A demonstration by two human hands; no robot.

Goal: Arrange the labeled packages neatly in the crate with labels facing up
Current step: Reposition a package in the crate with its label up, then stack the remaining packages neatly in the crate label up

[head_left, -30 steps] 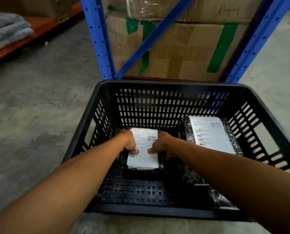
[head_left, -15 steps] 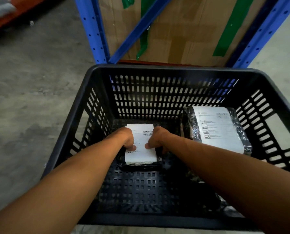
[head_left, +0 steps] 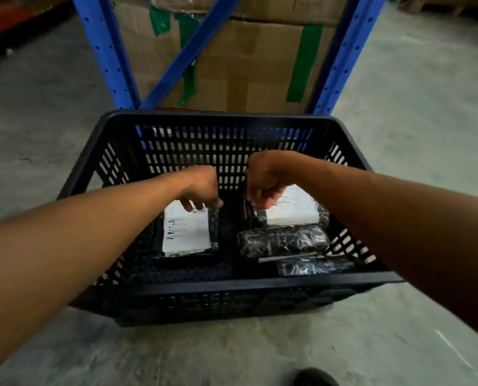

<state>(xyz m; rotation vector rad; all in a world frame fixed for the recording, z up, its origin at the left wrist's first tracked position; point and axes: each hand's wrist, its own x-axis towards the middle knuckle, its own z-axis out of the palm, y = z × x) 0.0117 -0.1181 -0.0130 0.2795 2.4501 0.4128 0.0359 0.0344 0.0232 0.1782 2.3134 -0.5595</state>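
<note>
Resting on seemingly concrete floor (head_left: pixel 51 129): crate (head_left: pixel 232 288).

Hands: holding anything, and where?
Neither clearly. Left hand fingertips hover over the left package label's far edge; right hand curls above the right package. Contact unclear.

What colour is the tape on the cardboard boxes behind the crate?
Green tape, in strips on the brown cardboard boxes, clearest in the head view.

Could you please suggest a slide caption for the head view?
Both hands hover over label-up packages inside the black crate.
</note>
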